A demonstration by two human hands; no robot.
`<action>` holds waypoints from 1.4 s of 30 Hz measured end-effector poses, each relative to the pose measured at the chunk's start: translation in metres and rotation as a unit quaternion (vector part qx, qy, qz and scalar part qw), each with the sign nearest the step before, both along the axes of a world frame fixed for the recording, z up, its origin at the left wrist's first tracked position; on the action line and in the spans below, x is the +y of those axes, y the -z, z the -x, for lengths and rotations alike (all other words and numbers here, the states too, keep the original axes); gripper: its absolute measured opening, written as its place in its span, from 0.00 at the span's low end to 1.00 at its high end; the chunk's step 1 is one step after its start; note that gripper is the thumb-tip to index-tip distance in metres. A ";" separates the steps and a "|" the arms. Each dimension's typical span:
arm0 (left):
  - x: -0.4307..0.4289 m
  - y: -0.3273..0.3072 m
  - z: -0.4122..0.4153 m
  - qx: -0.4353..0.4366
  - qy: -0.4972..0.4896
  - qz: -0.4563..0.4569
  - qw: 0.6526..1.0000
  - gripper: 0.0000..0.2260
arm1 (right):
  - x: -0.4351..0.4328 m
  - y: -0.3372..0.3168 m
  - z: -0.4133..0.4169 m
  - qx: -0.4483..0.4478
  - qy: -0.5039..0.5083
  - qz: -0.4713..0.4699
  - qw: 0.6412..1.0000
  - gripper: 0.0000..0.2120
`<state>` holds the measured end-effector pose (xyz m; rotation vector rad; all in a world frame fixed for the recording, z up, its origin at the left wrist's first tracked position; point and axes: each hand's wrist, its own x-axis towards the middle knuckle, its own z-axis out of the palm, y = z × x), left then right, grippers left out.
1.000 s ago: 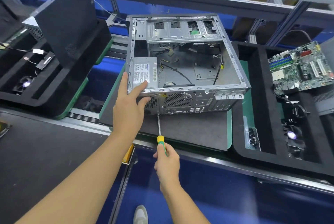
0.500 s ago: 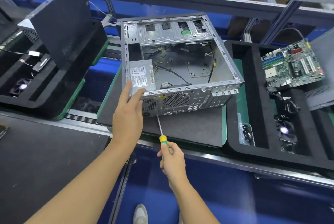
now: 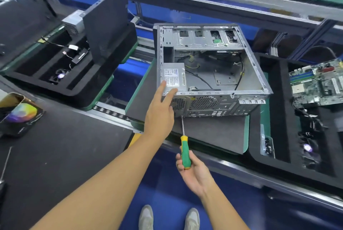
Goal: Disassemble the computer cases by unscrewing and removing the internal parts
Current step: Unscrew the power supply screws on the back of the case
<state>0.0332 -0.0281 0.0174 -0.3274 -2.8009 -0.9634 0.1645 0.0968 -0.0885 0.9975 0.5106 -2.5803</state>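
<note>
1. the computer case (image 3: pixel 213 66) lies on its side with its open face up, on a grey mat (image 3: pixel 213 133). the mat shows a bare strip in front of the rear panel, and its left edge runs just beside the conveyor rollers (image 3: pixel 109 111).
2. a black foam tray (image 3: pixel 278 99) stands just right of the case, with a motherboard (image 3: pixel 319 83) lying on its far part. a second foam tray (image 3: pixel 83 88) sits well apart on the left, with a blue gap between it and the mat.
3. the power supply (image 3: pixel 173 77) sits in the case's near left corner, against the rear wall (dark cables trail from it across the case floor).
4. my left hand (image 3: pixel 159 116) has its fingers straight, the tips touching the case rim and the supply's label. it grasps nothing.
5. my right hand (image 3: pixel 194 172) grasps the screwdriver (image 3: pixel 185 153) at the lower end of its green handle. the shaft runs up to the lower left edge of the rear panel.
6. half a second ago the right hand covered the handle's top; now most of the handle is bare. the left hand keeps to the same corner, and the tip stays at the same spot.
</note>
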 end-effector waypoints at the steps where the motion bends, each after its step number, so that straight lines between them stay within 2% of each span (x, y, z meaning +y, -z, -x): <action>1: 0.001 -0.001 -0.001 -0.002 -0.006 -0.004 1.000 0.25 | -0.002 0.001 0.001 -0.001 -0.004 -0.050 0.999 0.15; 3: 0.004 -0.001 -0.001 -0.005 -0.013 -0.009 1.000 0.26 | -0.001 0.002 0.001 0.005 -0.017 -0.217 0.976 0.10; 6: 0.005 -0.002 -0.002 -0.004 -0.013 -0.012 1.000 0.27 | 0.003 -0.003 0.004 0.011 -0.054 -0.485 0.873 0.05; 8: 0.005 -0.002 -0.002 -0.004 -0.016 -0.011 1.000 0.27 | 0.002 -0.008 0.006 0.004 -0.071 -0.565 0.822 0.08; 9: 0.005 -0.002 -0.002 -0.004 -0.016 -0.011 1.000 0.27 | 0.001 -0.010 0.007 -0.001 -0.079 -0.578 0.812 0.09; 10: 0.004 -0.001 -0.002 -0.002 -0.012 -0.008 1.000 0.27 | -0.001 -0.011 0.006 -0.005 -0.080 -0.571 0.817 0.10; 11: 0.003 -0.001 -0.002 0.000 -0.006 -0.004 1.000 0.27 | -0.002 -0.013 0.006 -0.010 -0.078 -0.541 0.837 0.09; 13: -0.001 -0.001 0.000 -0.001 0.008 0.004 1.000 0.27 | -0.003 -0.018 0.007 -0.040 -0.041 -0.384 0.922 0.06; 14: -0.003 -0.001 0.000 -0.004 0.014 0.007 1.000 0.27 | -0.001 -0.022 0.008 -0.065 -0.020 -0.279 0.958 0.09; 15: -0.005 -0.002 0.001 -0.006 0.019 0.008 1.000 0.27 | 0.002 -0.025 0.010 -0.085 -0.011 -0.201 0.976 0.13; 16: -0.005 -0.002 0.001 -0.006 0.022 0.010 1.000 0.27 | 0.004 -0.026 0.011 -0.095 -0.026 -0.165 0.981 0.17; 19: -0.006 -0.003 0.001 -0.015 0.017 0.014 1.000 0.29 | 0.005 -0.027 0.011 -0.081 -0.082 -0.179 0.977 0.19; 21: -0.005 -0.003 0.000 -0.020 0.016 0.016 1.000 0.30 | 0.000 -0.027 0.010 -0.044 -0.089 -0.215 0.972 0.14; 24: 0.002 -0.002 -0.003 -0.020 0.010 0.021 1.000 0.31 | -0.008 -0.024 0.011 0.012 -0.138 -0.356 0.924 0.06; 27: 0.006 0.000 -0.004 -0.022 0.007 0.015 1.000 0.32 | -0.014 -0.021 0.012 0.008 -0.173 -0.442 0.880 0.10; 29: 0.006 0.000 -0.003 -0.024 0.008 0.019 1.000 0.32 | -0.012 -0.023 0.012 -0.007 -0.165 -0.431 0.887 0.11; 30: 0.005 0.000 -0.003 -0.024 0.010 0.021 0.999 0.32 | -0.010 -0.025 0.012 -0.018 -0.149 -0.399 0.905 0.11; 33: 0.003 0.000 -0.002 -0.028 0.016 0.020 0.999 0.33 | -0.001 -0.035 0.015 -0.063 -0.100 -0.219 0.968 0.15; 35: 0.004 -0.001 -0.002 -0.026 0.017 0.017 0.999 0.33 | 0.004 -0.039 0.016 -0.070 -0.109 -0.159 0.979 0.18; 39: 0.002 0.000 -0.002 -0.024 0.019 0.014 0.999 0.33 | 0.006 -0.039 0.016 -0.032 -0.122 -0.168 0.978 0.11; 42: 0.002 0.001 -0.001 -0.020 0.022 0.021 0.999 0.33 | 0.003 -0.037 0.015 -0.004 -0.158 -0.271 0.949 0.07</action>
